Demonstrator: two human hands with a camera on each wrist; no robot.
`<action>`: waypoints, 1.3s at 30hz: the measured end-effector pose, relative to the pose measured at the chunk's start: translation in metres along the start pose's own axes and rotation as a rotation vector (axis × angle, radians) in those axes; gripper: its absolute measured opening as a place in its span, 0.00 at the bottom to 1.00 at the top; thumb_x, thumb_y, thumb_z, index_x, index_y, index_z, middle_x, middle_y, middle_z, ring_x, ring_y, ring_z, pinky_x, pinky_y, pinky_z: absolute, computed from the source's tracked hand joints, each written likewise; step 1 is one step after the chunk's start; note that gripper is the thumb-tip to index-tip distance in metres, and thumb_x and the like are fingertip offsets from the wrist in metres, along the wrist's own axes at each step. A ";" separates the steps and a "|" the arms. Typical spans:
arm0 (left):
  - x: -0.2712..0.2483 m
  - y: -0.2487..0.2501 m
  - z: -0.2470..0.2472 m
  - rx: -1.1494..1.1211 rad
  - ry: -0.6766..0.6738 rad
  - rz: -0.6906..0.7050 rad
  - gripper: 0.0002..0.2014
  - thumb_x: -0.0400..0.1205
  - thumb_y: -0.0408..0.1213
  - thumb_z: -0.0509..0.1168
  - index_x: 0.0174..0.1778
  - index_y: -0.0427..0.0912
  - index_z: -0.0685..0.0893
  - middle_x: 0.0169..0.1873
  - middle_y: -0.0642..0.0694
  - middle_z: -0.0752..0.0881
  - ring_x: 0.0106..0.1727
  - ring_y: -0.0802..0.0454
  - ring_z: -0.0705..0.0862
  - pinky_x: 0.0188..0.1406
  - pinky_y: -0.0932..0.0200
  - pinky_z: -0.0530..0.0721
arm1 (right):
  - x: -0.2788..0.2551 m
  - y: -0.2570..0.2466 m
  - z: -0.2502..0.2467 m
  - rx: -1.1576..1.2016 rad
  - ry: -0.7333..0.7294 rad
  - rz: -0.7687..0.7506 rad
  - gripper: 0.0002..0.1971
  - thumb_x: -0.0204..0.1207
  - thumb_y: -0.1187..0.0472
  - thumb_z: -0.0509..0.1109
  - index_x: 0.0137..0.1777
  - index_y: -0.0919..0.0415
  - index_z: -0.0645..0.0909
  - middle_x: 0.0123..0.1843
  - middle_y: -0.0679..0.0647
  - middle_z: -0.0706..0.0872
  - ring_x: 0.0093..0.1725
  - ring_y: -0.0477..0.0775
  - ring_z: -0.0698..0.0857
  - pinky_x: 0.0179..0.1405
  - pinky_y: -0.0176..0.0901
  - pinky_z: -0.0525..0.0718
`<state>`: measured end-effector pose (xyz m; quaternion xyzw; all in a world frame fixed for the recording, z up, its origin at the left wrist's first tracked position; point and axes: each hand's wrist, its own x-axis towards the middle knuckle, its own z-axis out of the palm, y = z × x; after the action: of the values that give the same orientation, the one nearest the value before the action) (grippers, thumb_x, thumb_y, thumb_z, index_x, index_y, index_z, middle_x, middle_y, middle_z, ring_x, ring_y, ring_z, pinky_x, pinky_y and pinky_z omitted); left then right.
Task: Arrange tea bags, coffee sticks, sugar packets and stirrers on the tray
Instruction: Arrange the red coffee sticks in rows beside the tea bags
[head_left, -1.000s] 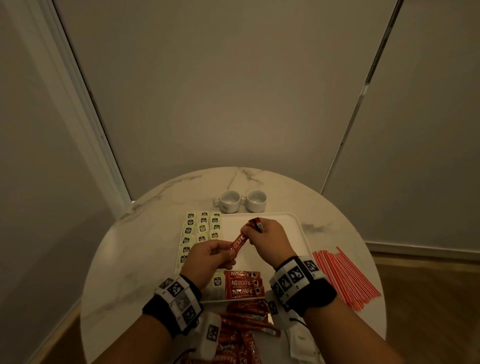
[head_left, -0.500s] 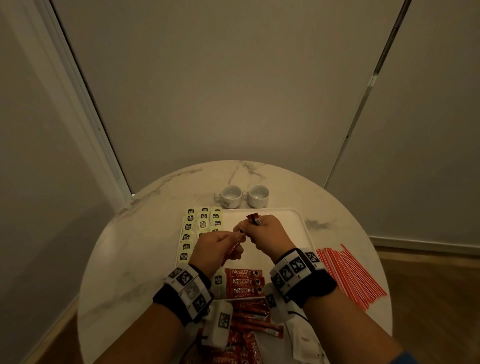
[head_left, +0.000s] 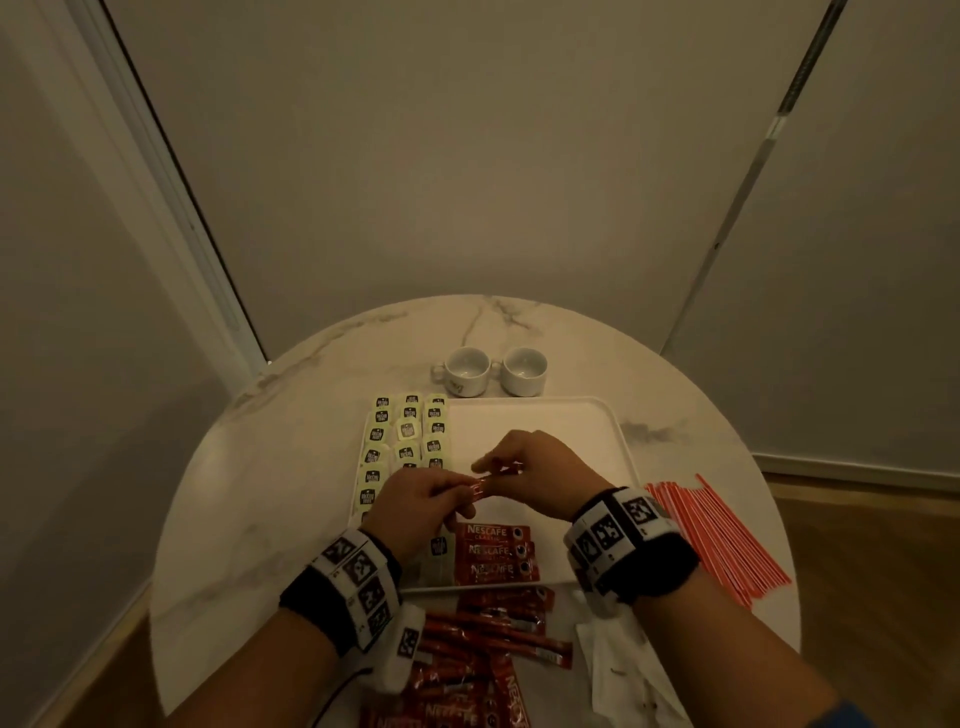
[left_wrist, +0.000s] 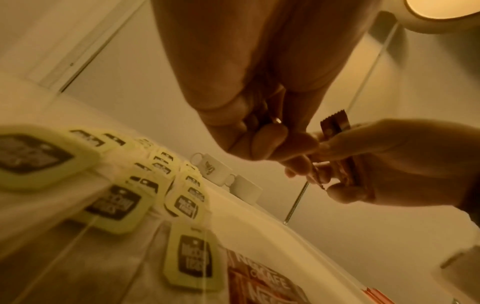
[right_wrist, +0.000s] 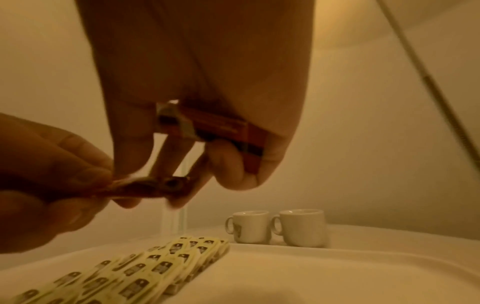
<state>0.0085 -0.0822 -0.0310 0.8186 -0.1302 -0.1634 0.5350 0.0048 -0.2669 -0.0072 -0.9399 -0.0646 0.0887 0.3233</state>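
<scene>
**Visitor:** What are the hands doing?

**Onlooker:** Both hover over the white rectangular plastic tray (head_left: 597, 415) on a round white marble-patterned table (head_left: 249, 493). The left hand (head_left: 415, 506) and the right hand (head_left: 540, 475) hold red foil coffee sticks (head_left: 480, 480) between them. The left thumb and fingertips pinch one end. The right fingers (right_wrist: 135, 131) curl down and pinch the other end; the right wrist view shows a second red stick (right_wrist: 223, 127) tucked under that palm.

**Visitor:** How many of each thing?

**Onlooker:** Three red Nescafe sticks (head_left: 496, 553) lie flat side by side at the tray's near edge. Pale yellow tea bag tags with dark labels (head_left: 408, 431) run in three columns down the tray's left side; the hands hide the nearer ones, so I cannot count them. Two small white ceramic cups (head_left: 493, 370) stand just beyond the far rim, handles to the left. A loose pile of red sticks (head_left: 488, 644) lies off the tray at the near table edge, too overlapped to count. A fan of thin orange-red stirrers (head_left: 717, 540) lies right of the tray, also too many to count. White paper packets (head_left: 623, 670) sit beside the right forearm.

**Visitor:** Any room left?

**Onlooker:** The tray's middle and right part is bare white. The stirrers reach close to the table's right edge; walls stand close behind the table.
</scene>
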 end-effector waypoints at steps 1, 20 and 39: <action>0.001 0.000 0.000 0.034 -0.025 0.013 0.06 0.82 0.35 0.66 0.46 0.47 0.89 0.32 0.47 0.90 0.24 0.61 0.82 0.27 0.71 0.78 | 0.003 -0.002 0.001 -0.071 -0.057 -0.021 0.12 0.74 0.51 0.75 0.55 0.52 0.89 0.50 0.47 0.88 0.46 0.41 0.82 0.45 0.31 0.76; -0.039 -0.025 0.041 1.054 -0.327 0.094 0.22 0.85 0.46 0.53 0.76 0.65 0.67 0.81 0.55 0.57 0.78 0.44 0.56 0.73 0.38 0.59 | 0.044 0.033 0.030 -0.121 -0.280 0.218 0.13 0.75 0.67 0.70 0.55 0.54 0.88 0.48 0.49 0.86 0.45 0.50 0.83 0.47 0.42 0.84; -0.044 -0.028 0.037 1.081 -0.425 0.160 0.39 0.68 0.56 0.30 0.75 0.68 0.65 0.82 0.56 0.58 0.77 0.43 0.57 0.70 0.39 0.60 | 0.043 0.032 0.038 -0.173 -0.300 0.151 0.14 0.75 0.68 0.66 0.54 0.54 0.88 0.54 0.51 0.89 0.53 0.51 0.85 0.50 0.39 0.80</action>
<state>-0.0452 -0.0849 -0.0650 0.9123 -0.3607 -0.1934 0.0141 0.0408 -0.2618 -0.0614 -0.9426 -0.0488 0.2462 0.2203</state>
